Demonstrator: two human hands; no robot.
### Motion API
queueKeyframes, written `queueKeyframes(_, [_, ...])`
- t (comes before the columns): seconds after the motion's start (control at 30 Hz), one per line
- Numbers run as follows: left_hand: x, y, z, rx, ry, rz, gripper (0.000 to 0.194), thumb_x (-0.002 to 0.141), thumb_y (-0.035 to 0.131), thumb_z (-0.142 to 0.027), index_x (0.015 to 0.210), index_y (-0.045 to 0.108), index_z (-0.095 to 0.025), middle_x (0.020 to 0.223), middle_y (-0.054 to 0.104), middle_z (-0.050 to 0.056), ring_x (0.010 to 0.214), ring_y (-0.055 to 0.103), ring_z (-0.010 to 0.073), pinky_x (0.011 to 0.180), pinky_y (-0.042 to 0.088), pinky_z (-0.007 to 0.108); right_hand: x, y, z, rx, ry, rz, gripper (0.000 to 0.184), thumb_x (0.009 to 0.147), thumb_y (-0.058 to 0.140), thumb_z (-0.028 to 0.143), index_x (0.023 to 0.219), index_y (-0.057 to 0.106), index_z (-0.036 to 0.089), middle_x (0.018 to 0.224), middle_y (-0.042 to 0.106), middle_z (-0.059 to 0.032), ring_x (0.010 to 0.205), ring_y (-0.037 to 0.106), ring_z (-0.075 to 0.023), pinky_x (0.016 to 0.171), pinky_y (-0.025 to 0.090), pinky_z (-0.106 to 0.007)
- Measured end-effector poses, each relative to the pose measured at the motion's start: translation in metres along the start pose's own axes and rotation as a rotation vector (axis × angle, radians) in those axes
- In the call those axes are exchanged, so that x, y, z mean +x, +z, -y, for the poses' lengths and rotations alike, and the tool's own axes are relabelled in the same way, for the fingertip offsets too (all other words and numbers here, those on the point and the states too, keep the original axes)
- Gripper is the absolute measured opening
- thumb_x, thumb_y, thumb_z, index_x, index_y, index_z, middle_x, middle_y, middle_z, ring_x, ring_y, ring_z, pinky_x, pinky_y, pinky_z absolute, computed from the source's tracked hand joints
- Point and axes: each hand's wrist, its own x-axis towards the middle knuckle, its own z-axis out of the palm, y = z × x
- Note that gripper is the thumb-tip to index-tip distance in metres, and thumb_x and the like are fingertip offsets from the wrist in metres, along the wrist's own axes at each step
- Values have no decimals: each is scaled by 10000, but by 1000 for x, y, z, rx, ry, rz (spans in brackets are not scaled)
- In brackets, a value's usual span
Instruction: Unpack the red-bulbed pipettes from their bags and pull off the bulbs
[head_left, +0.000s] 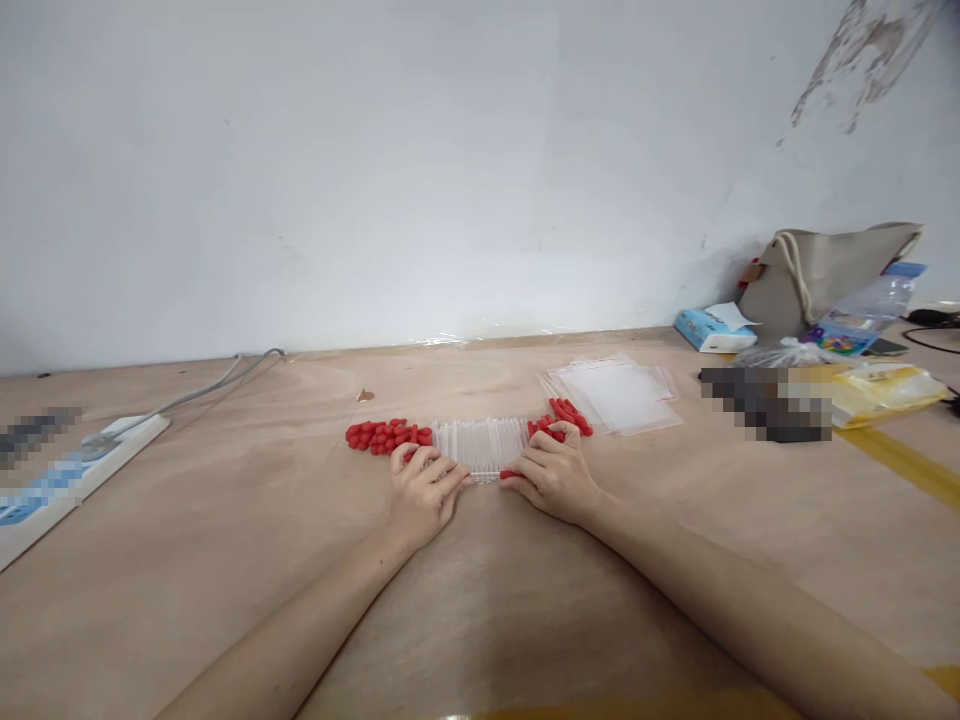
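A row of thin clear sticks [480,443] lies on the table in front of me, side by side and pointing away from me. Along its near edge, one clear stick with a red end [486,476] runs crosswise between my hands. My left hand [424,495] pinches its left end, while the fingers of my right hand [556,475] close on its red right end. Beyond my left fingers is a pile of red rounded pieces [382,436]. More red pieces [570,416] lie at the right of the row, partly covered by my right hand.
Flat clear plastic bags [619,392] are stacked to the right. A power strip [127,440] with a grey cable lies at left. Toward the back right are a tissue pack [714,328], a beige bag [825,275] and a yellow packet [877,392]. A wall stands behind.
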Motion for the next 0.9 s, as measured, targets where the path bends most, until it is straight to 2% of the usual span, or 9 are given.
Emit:
queueKeyframes(0.13, [-2,0,1,-10,-8,15,121,797,534,-214,823,643,-262,692,646,-11,754,536,166,828,304,411,-2,1,0,-16,2,43,349,857,448,402,591,552,201,568,577,9,676,449,-132,807,217,-367])
queueKeyframes(0.3, [-2,-2,2,-29,-11,14,127,797,531,-217,829,643,-265,703,650,-9,756,542,164,829,306,408,-3,0,-3,-3,-60,81,292,870,445,366,651,573,221,584,583,35,677,446,-110,785,203,-344])
queueKeyframes(0.5, [0,-4,2,-62,12,-12,104,794,539,-209,807,633,-253,692,653,-20,739,535,166,819,313,404,0,-5,-6,58,-113,35,222,867,464,314,701,587,233,573,575,45,705,465,-110,786,221,-338])
queueKeyframes(0.57, [-3,-4,7,-81,-21,-16,112,798,530,-200,797,633,-243,689,641,-9,736,536,166,800,332,391,-3,-6,-11,59,-110,17,206,860,474,305,708,591,231,586,586,42,699,472,-111,778,240,-342])
queueKeyframes(0.67, [-9,-1,18,-135,-154,-48,145,819,492,-186,841,632,-218,717,605,18,713,524,150,725,387,333,-13,-6,-22,86,-2,-23,164,839,502,296,735,610,230,656,618,16,696,491,-123,741,297,-339])
queueKeyframes(0.73, [-12,2,23,-198,-219,-61,192,837,454,-178,941,614,-202,769,571,35,719,518,140,688,420,295,-22,-5,-28,157,71,-71,121,830,510,275,827,625,237,744,632,-12,714,513,-133,711,356,-324])
queueKeyframes(0.9, [-8,11,25,-267,-257,-89,328,854,377,-132,1147,516,-179,883,512,62,818,527,139,747,455,277,-28,-4,-31,341,209,-188,301,837,440,201,1114,548,244,956,571,-76,863,555,-154,736,464,-307])
